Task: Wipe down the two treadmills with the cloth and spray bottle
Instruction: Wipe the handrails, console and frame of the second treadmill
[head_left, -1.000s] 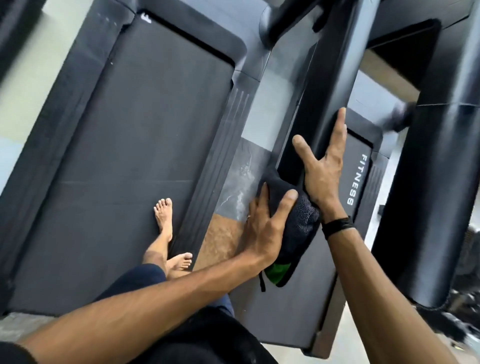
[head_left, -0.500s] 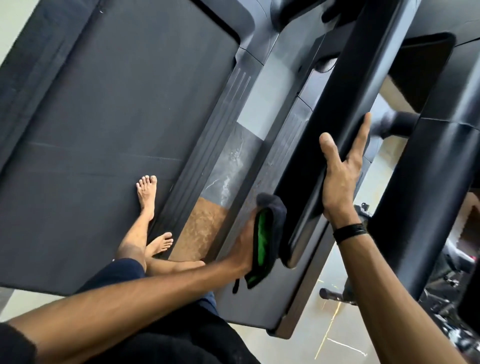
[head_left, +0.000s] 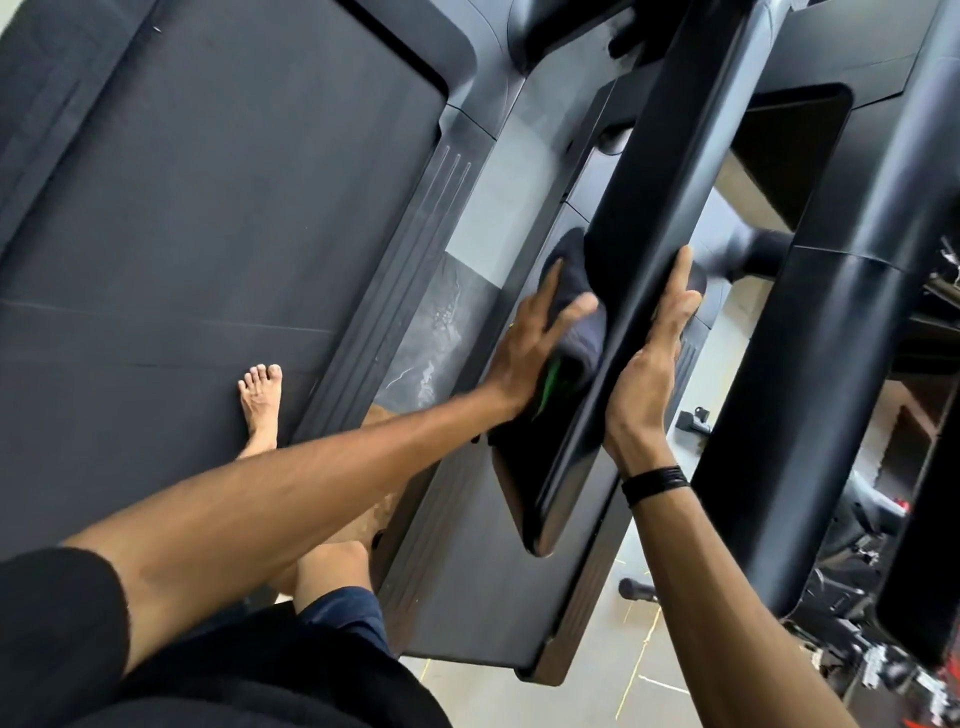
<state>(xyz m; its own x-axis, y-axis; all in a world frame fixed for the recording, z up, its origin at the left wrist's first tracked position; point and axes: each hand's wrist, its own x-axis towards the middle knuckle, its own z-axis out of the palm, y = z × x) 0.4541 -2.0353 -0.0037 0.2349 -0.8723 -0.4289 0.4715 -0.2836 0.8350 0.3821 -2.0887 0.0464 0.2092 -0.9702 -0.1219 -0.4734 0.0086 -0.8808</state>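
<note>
The cloth (head_left: 574, 317) here is a dark soft one with a green side peeking out at the bottom edge, and it's squashed against the left face of the treadmill's side handrail (head_left: 613, 322), roughly midway along the part in view. Looks light and floppy, the kind of thing that bunches up and folds over itself, so I'd say you don't really grip it, you just pin it flat with a spread palm and drag it along. That's what the left hand (head_left: 530, 348) is doing: fingers straight and fanned out over the cloth, pressing it into the rail, not curled round it. The right hand (head_left: 649, 374) sits on the other side of the same rail, fingers straight and lying along the edge, bracing it and holding nothing. The rail itself is rigid, smooth and a bit glossy, so the cloth should slide easily, maybe too easily if pressure drops. No spray bottle anywhere in view. Below is the treadmill belt (head_left: 208, 249) with a bare foot (head_left: 262, 400) on it.
</note>
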